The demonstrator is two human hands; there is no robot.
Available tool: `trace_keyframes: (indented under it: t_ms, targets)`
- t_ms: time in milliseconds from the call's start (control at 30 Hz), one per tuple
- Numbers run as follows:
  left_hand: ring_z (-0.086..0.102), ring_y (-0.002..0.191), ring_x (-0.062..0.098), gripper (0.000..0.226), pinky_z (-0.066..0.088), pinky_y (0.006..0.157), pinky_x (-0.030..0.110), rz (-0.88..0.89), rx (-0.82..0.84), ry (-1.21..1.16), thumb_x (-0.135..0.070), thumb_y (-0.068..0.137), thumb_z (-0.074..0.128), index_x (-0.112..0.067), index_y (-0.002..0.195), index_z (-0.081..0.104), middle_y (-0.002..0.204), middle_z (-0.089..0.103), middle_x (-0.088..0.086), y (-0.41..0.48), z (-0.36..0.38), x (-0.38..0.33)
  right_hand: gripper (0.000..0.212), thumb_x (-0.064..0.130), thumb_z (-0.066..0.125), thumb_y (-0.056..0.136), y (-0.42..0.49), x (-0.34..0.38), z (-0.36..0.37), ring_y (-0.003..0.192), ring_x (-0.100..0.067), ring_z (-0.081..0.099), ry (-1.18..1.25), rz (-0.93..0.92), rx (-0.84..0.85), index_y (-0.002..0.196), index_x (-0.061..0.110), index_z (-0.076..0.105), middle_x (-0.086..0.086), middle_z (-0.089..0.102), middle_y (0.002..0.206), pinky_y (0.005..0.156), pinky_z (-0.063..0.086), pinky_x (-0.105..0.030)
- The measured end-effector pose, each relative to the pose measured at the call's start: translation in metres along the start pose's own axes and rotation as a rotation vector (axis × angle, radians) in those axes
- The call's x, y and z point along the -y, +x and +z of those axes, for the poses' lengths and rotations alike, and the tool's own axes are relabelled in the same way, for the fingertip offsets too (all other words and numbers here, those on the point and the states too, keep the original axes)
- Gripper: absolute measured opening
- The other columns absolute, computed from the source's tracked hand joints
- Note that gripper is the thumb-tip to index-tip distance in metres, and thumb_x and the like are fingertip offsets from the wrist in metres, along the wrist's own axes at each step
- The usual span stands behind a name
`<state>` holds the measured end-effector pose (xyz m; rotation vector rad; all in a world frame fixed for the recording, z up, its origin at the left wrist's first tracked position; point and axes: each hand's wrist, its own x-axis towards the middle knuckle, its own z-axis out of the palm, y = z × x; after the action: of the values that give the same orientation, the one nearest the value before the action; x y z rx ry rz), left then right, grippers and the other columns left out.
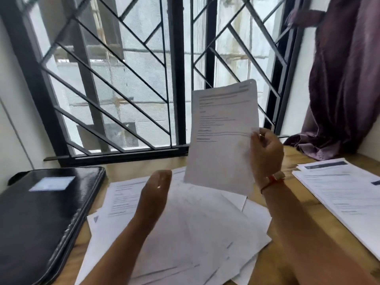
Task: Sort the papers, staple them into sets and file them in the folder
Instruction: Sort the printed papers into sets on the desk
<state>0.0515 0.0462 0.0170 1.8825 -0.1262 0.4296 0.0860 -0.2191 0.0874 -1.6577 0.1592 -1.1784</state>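
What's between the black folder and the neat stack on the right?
Head view: a loose fan of sheets on the table fills the stretch between black folder and neat stack; the left hand hovers over it.

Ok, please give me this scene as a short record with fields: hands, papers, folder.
right hand: pinches one printed sheet, held up above the table
left hand: open, empty, over the loose papers
loose papers: spread untidily, middle of table
neat stack: on the table, right side
folder: black, closed, left side
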Motion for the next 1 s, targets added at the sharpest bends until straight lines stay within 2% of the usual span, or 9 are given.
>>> trace_keyframes:
  t_ms: [100, 167, 233, 300, 467, 567, 700, 900, 1000]
  targets:
    - [0.069, 0.109, 0.026, 0.087, 0.053, 0.098, 0.046, -0.260, 0.075, -0.569, -0.083, 0.063, 0.064, -0.014, 0.117, 0.061, 0.109, 0.074, 0.002, 0.009, -0.020, -0.003, 0.015, 0.032, 0.062, 0.095, -0.022, -0.017, 0.014, 0.061, -0.013, 0.054, 0.082, 0.133, 0.118, 0.088, 0.021, 0.070, 0.003, 0.062, 0.067, 0.061, 0.043, -0.030]
    - [0.064, 0.117, 0.039, 0.089, 0.045, 0.105, 0.061, -0.393, 0.197, -0.711, -0.077, 0.074, 0.063, -0.011, 0.133, 0.057, 0.127, 0.068, 0.013, 0.009, -0.031, -0.001, 0.018, 0.031, 0.063, 0.095, -0.038, -0.024, 0.024, 0.058, -0.012, 0.053, 0.097, 0.201, 0.240, 0.080, 0.023, 0.070, 0.005, 0.063, 0.064, 0.057, 0.045, -0.031]
    - [0.062, 0.119, 0.041, 0.068, 0.041, 0.107, 0.063, -0.458, 0.283, -0.707, -0.067, 0.089, 0.055, -0.017, 0.134, 0.060, 0.132, 0.065, 0.015, 0.007, -0.035, -0.002, 0.018, 0.036, 0.063, 0.093, -0.048, -0.027, 0.030, 0.065, -0.016, 0.063, 0.090, 0.223, 0.343, 0.085, 0.022, 0.073, 0.004, 0.071, 0.072, 0.062, 0.053, -0.036]
    - [0.064, 0.116, 0.037, 0.054, 0.045, 0.106, 0.058, -0.461, 0.317, -0.694, -0.058, 0.093, 0.052, -0.020, 0.128, 0.067, 0.131, 0.065, 0.014, 0.009, -0.036, -0.002, 0.022, 0.040, 0.064, 0.092, -0.054, -0.027, 0.034, 0.072, -0.022, 0.068, 0.113, 0.224, 0.405, 0.091, 0.021, 0.074, 0.000, 0.074, 0.078, 0.066, 0.057, -0.041]
    - [0.072, 0.101, 0.028, 0.043, 0.061, 0.079, 0.040, -0.504, 0.344, -0.721, -0.043, 0.098, 0.051, -0.015, 0.126, 0.068, 0.121, 0.071, 0.014, 0.006, -0.040, -0.004, 0.023, 0.043, 0.064, 0.090, -0.060, -0.029, 0.035, 0.063, -0.019, 0.061, 0.087, 0.194, 0.453, 0.087, 0.022, 0.073, -0.008, 0.071, 0.074, 0.064, 0.056, -0.046]
    - [0.072, 0.101, 0.028, 0.034, 0.061, 0.082, 0.042, -0.455, 0.358, -0.693, -0.020, 0.095, 0.058, -0.015, 0.129, 0.063, 0.125, 0.069, 0.013, 0.006, -0.040, 0.002, 0.021, 0.047, 0.065, 0.086, -0.062, -0.029, 0.032, 0.078, -0.030, 0.071, 0.164, 0.279, 0.530, 0.091, 0.029, 0.073, -0.003, 0.075, 0.081, 0.072, 0.059, -0.054]
    - [0.070, 0.104, 0.031, 0.040, 0.061, 0.080, 0.044, -0.450, 0.352, -0.699, -0.011, 0.090, 0.062, -0.015, 0.131, 0.062, 0.127, 0.068, 0.015, 0.007, -0.041, 0.012, 0.013, 0.031, 0.067, 0.092, -0.067, -0.026, 0.030, 0.075, -0.021, 0.070, 0.290, 0.374, 0.608, 0.092, 0.022, 0.075, -0.006, 0.077, 0.087, 0.073, 0.058, -0.048]
    - [0.074, 0.089, 0.030, 0.037, 0.062, 0.070, 0.041, -0.443, 0.303, -0.721, -0.007, 0.086, 0.063, -0.012, 0.123, 0.065, 0.118, 0.071, 0.018, 0.009, -0.040, 0.014, 0.017, 0.024, 0.064, 0.093, -0.069, -0.026, 0.029, 0.086, -0.031, 0.070, 0.381, 0.474, 0.716, 0.100, 0.013, 0.074, -0.014, 0.075, 0.096, 0.079, 0.058, -0.049]
    - [0.075, 0.083, 0.029, 0.029, 0.061, 0.065, 0.038, -0.460, 0.235, -0.699, -0.003, 0.093, 0.058, -0.012, 0.120, 0.065, 0.110, 0.074, 0.016, 0.010, -0.040, 0.012, 0.030, 0.032, 0.053, 0.101, -0.067, -0.024, 0.029, 0.076, -0.029, 0.068, 0.386, 0.546, 0.725, 0.101, 0.009, 0.072, -0.017, 0.074, 0.097, 0.064, 0.056, -0.040]
